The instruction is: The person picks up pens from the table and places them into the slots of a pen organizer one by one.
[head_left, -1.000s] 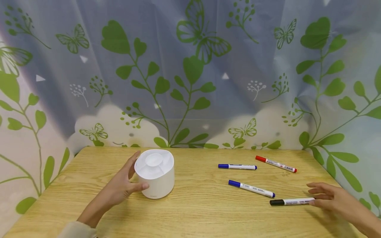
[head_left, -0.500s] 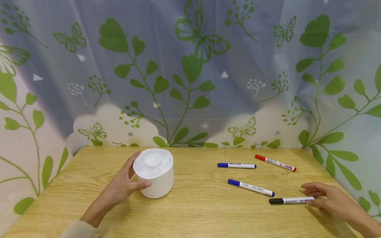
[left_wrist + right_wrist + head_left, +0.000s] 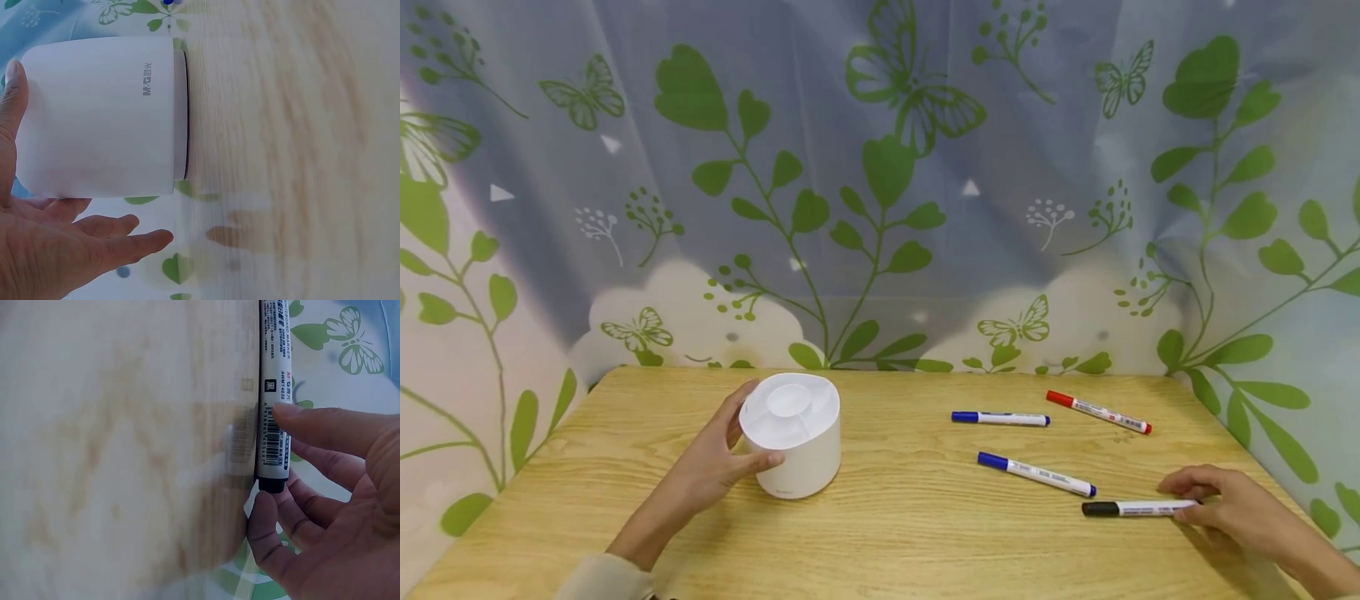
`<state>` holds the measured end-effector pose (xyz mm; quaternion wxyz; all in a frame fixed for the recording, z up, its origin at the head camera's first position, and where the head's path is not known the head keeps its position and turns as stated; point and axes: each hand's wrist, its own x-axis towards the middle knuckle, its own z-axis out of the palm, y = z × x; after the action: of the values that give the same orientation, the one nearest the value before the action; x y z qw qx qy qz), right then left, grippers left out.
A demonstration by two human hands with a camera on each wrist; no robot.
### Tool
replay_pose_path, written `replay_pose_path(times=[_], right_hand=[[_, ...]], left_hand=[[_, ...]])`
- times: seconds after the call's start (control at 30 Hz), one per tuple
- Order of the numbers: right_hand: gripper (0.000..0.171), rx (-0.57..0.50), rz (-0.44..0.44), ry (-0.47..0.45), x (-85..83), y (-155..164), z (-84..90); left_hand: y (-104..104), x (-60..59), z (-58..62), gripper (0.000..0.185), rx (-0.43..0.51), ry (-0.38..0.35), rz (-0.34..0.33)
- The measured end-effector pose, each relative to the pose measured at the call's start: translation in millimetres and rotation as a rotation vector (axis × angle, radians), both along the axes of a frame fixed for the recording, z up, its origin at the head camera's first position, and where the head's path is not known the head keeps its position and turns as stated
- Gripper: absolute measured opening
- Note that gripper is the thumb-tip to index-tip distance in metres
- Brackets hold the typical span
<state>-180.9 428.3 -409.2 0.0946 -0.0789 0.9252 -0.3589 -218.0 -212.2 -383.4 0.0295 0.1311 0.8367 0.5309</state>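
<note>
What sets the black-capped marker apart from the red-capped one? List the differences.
The black-capped marker lies near the table's front right, while the red-capped marker lies farther back. The right hand pinches the black-capped marker's tail end; nothing touches the red-capped marker. The black-capped marker lies almost level across the head view; the red-capped marker slants down to the right. Both have white barrels with printed labels and lie flat on the wooden table.
</note>
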Motion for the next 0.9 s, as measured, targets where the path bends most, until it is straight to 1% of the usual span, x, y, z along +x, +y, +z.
replay_pose_path(times=[0.13,0.23,0.37,0.47,0.6,0.7,0.83,0.9], right_hand=[[0.022,-0.001,0.029,-0.002,-2.5,-0.5,-0.9],[0.014,0.032,0.075,0.049,-4.7,0.3,-3.9],[0.009,0.082,0.088,0.075,-4.8,3.1,-7.1],[0.010,0.094,0.061,0.034,-2.7,5.1,-7.0],[0.014,0.092,0.033,-0.001,-3.1,3.4,-6.0],[0.016,0.050,0.005,-0.047,-1.0,4.8,-4.1],[0.017,-0.117,0.014,-0.131,2.6,9.4,-0.3],[0.014,-0.180,0.024,-0.146,5.0,12.2,1.7]], left_hand=[[-1.8,1.1,0.9,0.115,0.003,-0.013,-0.001],[-3.2,1.9,1.4,0.115,-0.008,-0.017,0.013],[-1.8,1.7,0.3,0.115,-0.028,-0.012,0.019],[0.6,0.4,-0.6,0.115,-0.026,-0.013,0.012],[0.2,0.6,0.3,0.114,-0.006,-0.024,0.023],[1.7,1.2,-0.7,0.114,0.029,-0.045,0.028],[2.6,1.2,-2.0,0.115,0.085,-0.067,0.030],[3.0,0.3,-2.5,0.115,0.096,-0.065,0.028]])
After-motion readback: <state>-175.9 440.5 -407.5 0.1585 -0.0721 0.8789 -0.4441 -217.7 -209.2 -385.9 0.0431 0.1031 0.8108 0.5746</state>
